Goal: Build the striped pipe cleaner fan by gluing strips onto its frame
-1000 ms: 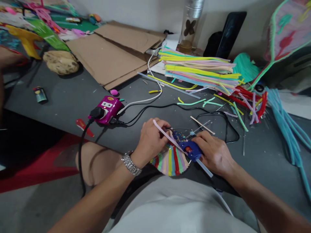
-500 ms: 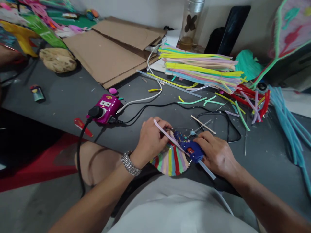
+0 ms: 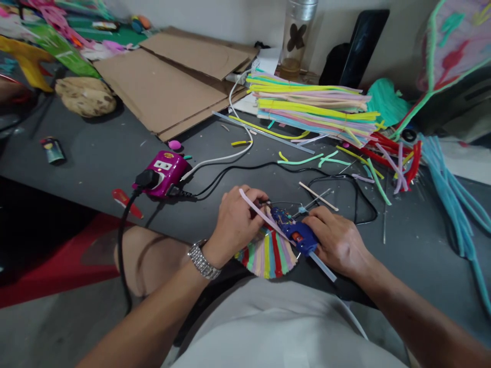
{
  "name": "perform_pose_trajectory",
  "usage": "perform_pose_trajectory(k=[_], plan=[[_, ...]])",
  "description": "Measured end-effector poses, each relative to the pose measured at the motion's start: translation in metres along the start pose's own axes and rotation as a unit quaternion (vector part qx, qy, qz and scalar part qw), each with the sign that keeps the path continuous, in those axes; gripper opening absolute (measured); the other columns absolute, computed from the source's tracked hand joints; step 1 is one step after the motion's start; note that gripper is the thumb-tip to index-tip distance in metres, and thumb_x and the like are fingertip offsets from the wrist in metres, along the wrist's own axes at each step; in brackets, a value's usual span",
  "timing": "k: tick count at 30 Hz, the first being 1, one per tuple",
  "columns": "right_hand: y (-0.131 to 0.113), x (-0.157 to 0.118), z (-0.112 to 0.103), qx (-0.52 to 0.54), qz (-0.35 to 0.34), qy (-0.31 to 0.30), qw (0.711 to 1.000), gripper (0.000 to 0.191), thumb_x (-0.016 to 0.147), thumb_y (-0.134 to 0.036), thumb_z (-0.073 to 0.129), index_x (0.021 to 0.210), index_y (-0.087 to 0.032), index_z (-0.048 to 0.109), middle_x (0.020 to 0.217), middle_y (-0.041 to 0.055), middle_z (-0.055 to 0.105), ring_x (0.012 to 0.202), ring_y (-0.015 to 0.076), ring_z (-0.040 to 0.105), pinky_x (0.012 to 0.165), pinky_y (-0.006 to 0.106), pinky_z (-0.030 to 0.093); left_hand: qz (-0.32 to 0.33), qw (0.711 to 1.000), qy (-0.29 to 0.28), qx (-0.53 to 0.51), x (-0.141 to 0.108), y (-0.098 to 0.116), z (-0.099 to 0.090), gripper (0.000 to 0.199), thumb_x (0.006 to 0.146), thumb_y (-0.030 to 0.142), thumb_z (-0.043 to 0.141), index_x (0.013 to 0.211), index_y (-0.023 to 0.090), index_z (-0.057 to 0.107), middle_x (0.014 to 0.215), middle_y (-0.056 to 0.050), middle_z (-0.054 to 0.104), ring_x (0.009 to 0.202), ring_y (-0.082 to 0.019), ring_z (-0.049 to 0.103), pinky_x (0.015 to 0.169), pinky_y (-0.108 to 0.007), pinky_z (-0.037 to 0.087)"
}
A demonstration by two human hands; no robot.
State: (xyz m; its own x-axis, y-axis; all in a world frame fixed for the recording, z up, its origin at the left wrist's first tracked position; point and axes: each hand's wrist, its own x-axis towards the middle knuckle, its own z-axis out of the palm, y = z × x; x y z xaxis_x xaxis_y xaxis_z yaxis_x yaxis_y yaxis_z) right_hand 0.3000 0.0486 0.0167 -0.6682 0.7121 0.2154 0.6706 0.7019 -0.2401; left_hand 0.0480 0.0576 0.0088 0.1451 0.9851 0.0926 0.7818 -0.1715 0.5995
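My right hand (image 3: 337,237) is wrapped round a blue hot glue gun (image 3: 303,237), with a clear glue stick (image 3: 322,268) poking out of its rear. The gun's nozzle end points up and left, toward the fingers of my left hand (image 3: 240,217). Those fingers are closed at the top of a fan-shaped piece (image 3: 268,258) of striped, many-coloured fuzzy stems, near the table's front edge. A pale lilac stem (image 3: 255,207) slants from my left hand down across the piece to the gun. The nozzle tip is hard to make out.
A magenta power socket (image 3: 166,171) with black cables stands to the left. Bundled coloured stems (image 3: 314,105) lie at the back beside cardboard sheets (image 3: 164,92). Loose stem pieces and a black cord (image 3: 356,202) lie beyond my hands. Blue stems (image 3: 456,199) are at the right.
The whole view has shifted slightly, so the table items appear a little further left. Both hands keep the same hold on the piece and the glue gun.
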Motion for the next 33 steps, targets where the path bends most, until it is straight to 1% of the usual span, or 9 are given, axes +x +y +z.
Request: perform_pose_trajectory(k=[5, 12, 18, 21, 27, 33], plan=[[-0.0002, 0.0, -0.0002, -0.008, -0.007, 0.006, 1.0, 0.012, 0.095, -0.019, 0.055, 0.096, -0.016, 0.067, 0.094, 0.0096, 0.07, 0.075, 0.0195, 0.066, 0.065, 0.03, 0.05, 0.003, 1.0, -0.003, 0.003, 0.0003, 0.0001, -0.0001, 0.016, 0.09, 0.022, 0.064, 0.102, 0.024, 0.073, 0.093, -0.004, 0.069, 0.091, -0.025, 0.061, 0.082, -0.041, 0.042], [0.0014, -0.0012, -0.0013, -0.018, -0.007, 0.002, 1.0, 0.011, 0.096, -0.019, 0.054, 0.095, -0.017, 0.065, 0.095, 0.0096, 0.069, 0.076, 0.0195, 0.066, 0.065, 0.03, 0.048, 0.002, 1.0, 0.008, -0.001, -0.0002, -0.0009, 0.001, 0.01, 0.087, 0.02, 0.065, 0.096, 0.022, 0.07, 0.088, -0.003, 0.067, 0.09, -0.025, 0.06, 0.082, -0.04, 0.042], [0.0011, -0.0016, -0.0032, -0.009, -0.005, -0.004, 1.0, 0.011, 0.096, -0.018, 0.053, 0.094, -0.018, 0.064, 0.092, 0.0083, 0.067, 0.076, 0.0188, 0.065, 0.065, 0.029, 0.048, 0.013, 1.0, 0.017, -0.007, -0.0004, -0.0034, 0.0026, 0.009, 0.088, 0.022, 0.065, 0.096, 0.021, 0.068, 0.087, -0.003, 0.067, 0.088, -0.024, 0.059, 0.081, -0.04, 0.042], [0.0006, -0.0023, -0.0039, -0.007, -0.004, -0.002, 1.0, 0.011, 0.096, -0.017, 0.053, 0.093, -0.018, 0.063, 0.091, 0.0081, 0.066, 0.074, 0.0188, 0.064, 0.064, 0.029, 0.047, 0.01, 1.0, 0.02, -0.011, -0.0003, -0.0033, 0.003, 0.009, 0.087, 0.021, 0.065, 0.096, 0.021, 0.068, 0.087, -0.003, 0.067, 0.087, -0.024, 0.059, 0.08, -0.039, 0.042], [0.0006, -0.0021, -0.0039, -0.006, -0.01, -0.003, 1.0, 0.013, 0.098, -0.021, 0.052, 0.091, -0.017, 0.062, 0.088, 0.0075, 0.064, 0.071, 0.0177, 0.061, 0.063, 0.029, 0.045, 0.015, 1.0, 0.024, -0.008, -0.0003, -0.0027, 0.0031, 0.009, 0.086, 0.021, 0.065, 0.095, 0.021, 0.069, 0.086, -0.003, 0.067, 0.087, -0.024, 0.06, 0.08, -0.039, 0.041], [0.0008, -0.0019, -0.0043, -0.001, -0.008, -0.007, 1.0, 0.015, 0.097, -0.019, 0.051, 0.086, -0.018, 0.061, 0.084, 0.0063, 0.062, 0.068, 0.0169, 0.059, 0.061, 0.029, 0.042, 0.017, 1.0, 0.023, -0.012, -0.0001, -0.0034, 0.0033, 0.009, 0.087, 0.022, 0.064, 0.094, 0.021, 0.069, 0.086, -0.004, 0.067, 0.087, -0.024, 0.06, 0.08, -0.04, 0.041]])
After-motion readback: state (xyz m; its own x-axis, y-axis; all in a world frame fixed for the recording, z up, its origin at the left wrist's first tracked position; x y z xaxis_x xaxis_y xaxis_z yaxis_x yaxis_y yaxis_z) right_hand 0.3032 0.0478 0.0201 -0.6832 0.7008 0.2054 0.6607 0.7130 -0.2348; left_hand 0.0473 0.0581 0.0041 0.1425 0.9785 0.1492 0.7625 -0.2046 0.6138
